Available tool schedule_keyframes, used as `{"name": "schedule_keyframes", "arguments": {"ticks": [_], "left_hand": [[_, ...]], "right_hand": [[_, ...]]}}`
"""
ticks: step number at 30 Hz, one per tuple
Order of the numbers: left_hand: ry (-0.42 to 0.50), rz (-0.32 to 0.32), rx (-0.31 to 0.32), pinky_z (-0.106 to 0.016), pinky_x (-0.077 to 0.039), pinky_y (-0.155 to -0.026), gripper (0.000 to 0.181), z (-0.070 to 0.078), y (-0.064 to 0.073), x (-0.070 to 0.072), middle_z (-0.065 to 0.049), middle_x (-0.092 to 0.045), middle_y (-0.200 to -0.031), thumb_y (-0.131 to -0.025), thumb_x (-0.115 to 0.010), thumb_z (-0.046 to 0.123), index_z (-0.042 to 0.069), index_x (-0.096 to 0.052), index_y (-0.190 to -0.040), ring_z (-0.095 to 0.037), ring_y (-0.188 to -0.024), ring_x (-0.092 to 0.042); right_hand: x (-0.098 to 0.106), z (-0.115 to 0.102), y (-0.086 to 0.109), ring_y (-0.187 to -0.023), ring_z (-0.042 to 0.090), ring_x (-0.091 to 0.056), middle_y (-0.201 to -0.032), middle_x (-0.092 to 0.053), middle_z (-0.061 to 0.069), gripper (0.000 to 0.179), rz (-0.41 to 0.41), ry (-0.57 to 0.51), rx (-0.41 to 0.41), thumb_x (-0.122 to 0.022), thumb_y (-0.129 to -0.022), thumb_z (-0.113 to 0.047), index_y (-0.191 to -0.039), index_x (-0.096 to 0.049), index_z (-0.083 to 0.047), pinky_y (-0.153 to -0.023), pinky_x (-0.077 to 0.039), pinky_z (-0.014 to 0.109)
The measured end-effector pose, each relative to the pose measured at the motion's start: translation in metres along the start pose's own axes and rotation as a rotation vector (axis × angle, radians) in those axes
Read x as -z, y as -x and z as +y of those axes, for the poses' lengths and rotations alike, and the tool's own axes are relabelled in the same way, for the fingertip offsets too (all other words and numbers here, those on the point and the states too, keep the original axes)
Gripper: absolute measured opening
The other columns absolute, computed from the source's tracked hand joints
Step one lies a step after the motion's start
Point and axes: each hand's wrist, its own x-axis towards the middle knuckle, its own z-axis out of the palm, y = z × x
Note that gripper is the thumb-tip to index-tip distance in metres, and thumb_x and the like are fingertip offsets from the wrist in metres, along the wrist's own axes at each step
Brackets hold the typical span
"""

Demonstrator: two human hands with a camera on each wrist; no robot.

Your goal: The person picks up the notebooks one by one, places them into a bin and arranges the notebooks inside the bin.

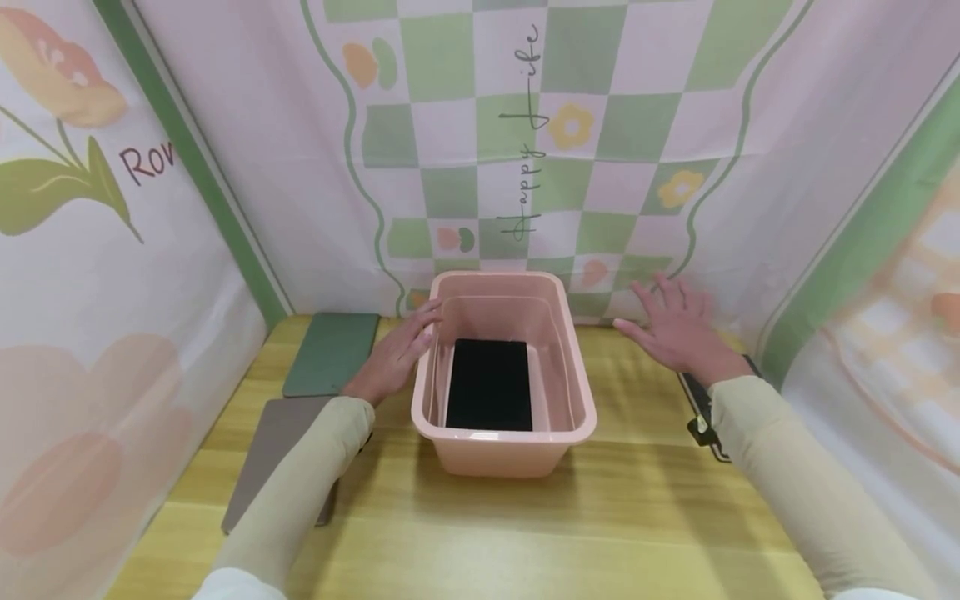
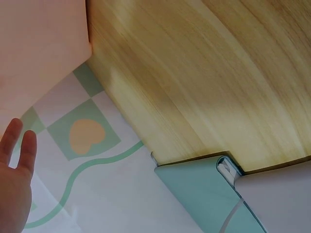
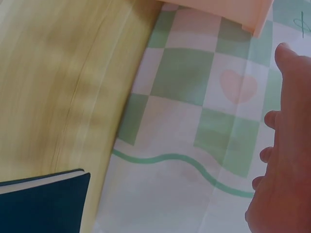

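Observation:
A pink plastic bin (image 1: 498,458) stands upright on the table, with a flat black rectangular thing (image 1: 489,383) lying on its floor. Beside the bin's left wall is my left hand (image 1: 393,354), its fingers extended and fingertips right at the rim. My right hand (image 1: 677,332) is held up to the right of the bin, fingers spread and nothing in them. In the left wrist view, two straight fingers (image 2: 28,150) show near the pink bin wall (image 2: 39,43). The right wrist view shows my right hand (image 3: 286,145) apart from the bin (image 3: 228,9).
At the left lie a green notebook (image 1: 330,354) and a grey-brown notebook (image 1: 266,450), partly under my left arm. A dark notebook (image 3: 43,204) lies at the right, mostly hidden by my right forearm in the head view. Printed curtains (image 1: 480,150) enclose the wooden table (image 1: 480,533).

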Motion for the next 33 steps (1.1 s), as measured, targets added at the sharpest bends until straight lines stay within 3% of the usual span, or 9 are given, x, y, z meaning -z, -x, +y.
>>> {"name": "schedule_keyframes", "arguments": {"ticks": [17,24,33], "left_hand": [[-0.024,-0.014,0.02,-0.048,-0.03,-0.125,0.043,-0.003,0.003,-0.003,0.008,-0.027,-0.17,-0.112,-0.027,0.043,0.031,-0.041,-0.151,-0.015,-0.156,-0.027],[-0.016,0.005,0.0,-0.046,-0.031,-0.125,0.043,-0.004,0.001,-0.003,0.006,-0.028,-0.169,-0.112,-0.028,0.042,0.029,-0.042,-0.15,-0.014,-0.156,-0.027],[-0.009,0.006,-0.005,-0.049,-0.032,-0.124,0.043,-0.003,0.001,-0.002,0.008,-0.026,-0.17,-0.112,-0.028,0.04,0.03,-0.041,-0.152,-0.017,-0.156,-0.028]], "right_hand": [[0.0,0.022,0.013,-0.15,0.061,0.002,-0.168,0.004,0.031,0.089,-0.014,0.024,-0.029,-0.034,-0.101,-0.071,-0.165,-0.009,-0.014,-0.11,0.008,0.084],[-0.006,0.037,0.021,-0.148,0.063,-0.003,-0.167,-0.001,0.032,0.09,0.013,0.038,-0.036,-0.036,-0.1,-0.07,-0.165,-0.01,-0.012,-0.109,0.001,0.086],[-0.014,0.055,0.036,-0.146,0.066,-0.002,-0.166,0.005,0.034,0.09,0.004,-0.008,-0.057,-0.038,-0.102,-0.065,-0.165,-0.004,-0.01,-0.106,0.002,0.087]]}}
